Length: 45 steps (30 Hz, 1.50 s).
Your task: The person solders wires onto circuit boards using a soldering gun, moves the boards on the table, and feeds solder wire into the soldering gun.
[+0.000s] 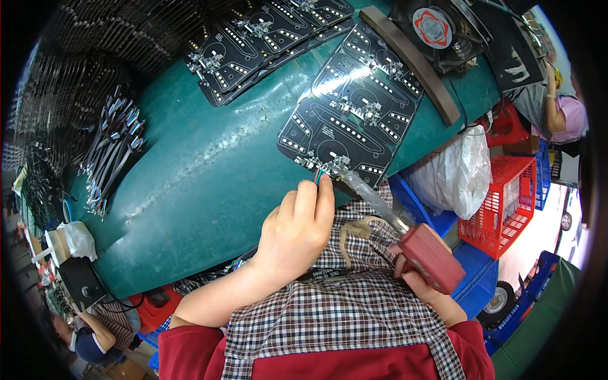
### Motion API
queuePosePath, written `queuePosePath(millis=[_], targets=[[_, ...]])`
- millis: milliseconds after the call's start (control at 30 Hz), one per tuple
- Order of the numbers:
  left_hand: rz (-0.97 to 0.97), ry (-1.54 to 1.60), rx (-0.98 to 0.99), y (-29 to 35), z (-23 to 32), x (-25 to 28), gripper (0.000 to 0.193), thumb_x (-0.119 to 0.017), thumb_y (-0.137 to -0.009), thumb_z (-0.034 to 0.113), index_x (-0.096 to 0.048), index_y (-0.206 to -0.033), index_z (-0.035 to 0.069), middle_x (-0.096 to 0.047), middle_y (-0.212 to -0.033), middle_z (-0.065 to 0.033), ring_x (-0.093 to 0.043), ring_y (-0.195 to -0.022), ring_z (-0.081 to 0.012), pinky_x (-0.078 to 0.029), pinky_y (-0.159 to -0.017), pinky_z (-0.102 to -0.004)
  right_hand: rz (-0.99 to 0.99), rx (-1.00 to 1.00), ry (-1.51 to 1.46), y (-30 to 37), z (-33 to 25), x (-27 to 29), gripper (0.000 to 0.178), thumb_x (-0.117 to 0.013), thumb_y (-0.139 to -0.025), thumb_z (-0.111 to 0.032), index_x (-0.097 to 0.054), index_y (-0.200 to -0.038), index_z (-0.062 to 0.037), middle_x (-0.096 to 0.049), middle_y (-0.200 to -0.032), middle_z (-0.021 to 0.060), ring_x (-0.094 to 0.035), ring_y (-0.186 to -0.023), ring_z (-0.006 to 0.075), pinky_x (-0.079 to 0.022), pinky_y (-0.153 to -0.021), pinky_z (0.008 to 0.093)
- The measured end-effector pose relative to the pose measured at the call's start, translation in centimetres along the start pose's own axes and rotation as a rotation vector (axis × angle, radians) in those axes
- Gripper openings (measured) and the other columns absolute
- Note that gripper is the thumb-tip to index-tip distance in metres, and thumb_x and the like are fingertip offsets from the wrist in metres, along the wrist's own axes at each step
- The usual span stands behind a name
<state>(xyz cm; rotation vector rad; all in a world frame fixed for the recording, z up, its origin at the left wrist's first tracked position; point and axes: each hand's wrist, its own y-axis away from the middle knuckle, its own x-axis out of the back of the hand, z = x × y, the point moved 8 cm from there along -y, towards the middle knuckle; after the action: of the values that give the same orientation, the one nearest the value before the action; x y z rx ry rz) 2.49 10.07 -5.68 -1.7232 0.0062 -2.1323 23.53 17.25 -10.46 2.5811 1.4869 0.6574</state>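
Pinched between the fingertips of my left hand [294, 225] are thin coloured wires [318, 175], held at the near edge of a black circuit board panel [326, 134]. The panel carries rows of small white LEDs and clusters of metal parts, and lies on the green table mat [190, 183]. My right hand [416, 283] grips a soldering gun [430, 258] by its dark red body. The gun's long shaft slants up and left, its tip close to the wire ends at the board's edge. Whether the tip touches them, I cannot tell.
More LED panels [272, 47] lie stacked at the back. A brown bar [411, 66] and a black fan [437, 31] stand back right. Cut cables [114, 152] lie bundled at left. A white plastic bag [453, 174] and red crate [503, 206] sit right. Co-workers are at both sides.
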Motion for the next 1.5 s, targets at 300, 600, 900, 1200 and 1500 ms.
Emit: queuePosePath(millis=[300, 600, 900, 1200, 1500], targets=[[0.009, -0.11, -0.043, 0.1, 0.6, -0.4, 0.041, -0.055, -0.067, 0.011, -0.057, -0.106, -0.002, -0.044, -0.077, -0.0032, -0.051, -0.064, -0.0122, -0.045, -0.049, -0.02, 0.079, -0.036, -0.38, 0.1, -0.1, -0.2, 0.063, -0.063, -0.08, -0.046, -0.047, -0.118, 0.0016, -0.062, -0.094, 0.0089, -0.055, -0.061, 0.0137, -0.045, -0.059, 0.0266], [0.211, -0.251, 0.458, 1.9, -11.2, 6.9, 0.025, -0.065, -0.074, 0.012, -0.058, -0.097, 0.005, -0.059, -0.088, -0.0097, -0.055, -0.082, -0.0298, -0.046, -0.07, -0.0391, 0.247, 0.038, -0.327, -0.3, -0.7, 0.8, 0.058, -0.058, -0.084, -0.046, -0.048, -0.112, 0.0039, -0.055, -0.094, 0.0065, -0.05, -0.056, 0.0117, -0.038, -0.053, 0.0264], [0.386, -0.093, 0.403, 5.3, -23.1, 10.3, 0.016, -0.064, -0.075, 0.002, -0.062, -0.091, 0.003, -0.059, -0.082, -0.0092, -0.056, -0.077, -0.023, -0.044, -0.072, -0.032, 0.199, 0.008, -0.402, -0.4, -0.6, 0.6, 0.061, -0.064, -0.082, -0.041, -0.043, -0.121, 0.0021, -0.055, -0.109, 0.0128, -0.054, -0.063, 0.0134, -0.042, -0.053, 0.0264], [0.166, 0.124, 0.448, 3.9, -20.5, 8.0, 0.021, -0.066, -0.071, -0.003, -0.06, -0.091, -0.001, -0.054, -0.087, -0.0088, -0.055, -0.077, -0.0205, -0.045, -0.071, -0.0285, 0.203, 0.05, -0.524, -1.3, -1.3, 0.9, 0.063, -0.066, -0.081, -0.038, -0.042, -0.122, 0.0023, -0.055, -0.108, 0.0145, -0.054, -0.061, 0.0148, -0.043, -0.054, 0.0252], [0.131, 1.01, 0.72, 2.1, -14.8, 5.0, 0.02, -0.062, -0.08, -0.002, -0.061, -0.1, 0.0, -0.06, -0.083, -0.0032, -0.052, -0.064, -0.0063, -0.042, -0.055, -0.0187, 0.376, -0.031, -0.517, -2.4, -3.6, 1.9, 0.058, -0.07, -0.075, -0.041, -0.048, -0.107, 0.0008, -0.054, -0.067, 0.0029, -0.051, -0.062, 0.0106, -0.038, -0.054, 0.0219]])
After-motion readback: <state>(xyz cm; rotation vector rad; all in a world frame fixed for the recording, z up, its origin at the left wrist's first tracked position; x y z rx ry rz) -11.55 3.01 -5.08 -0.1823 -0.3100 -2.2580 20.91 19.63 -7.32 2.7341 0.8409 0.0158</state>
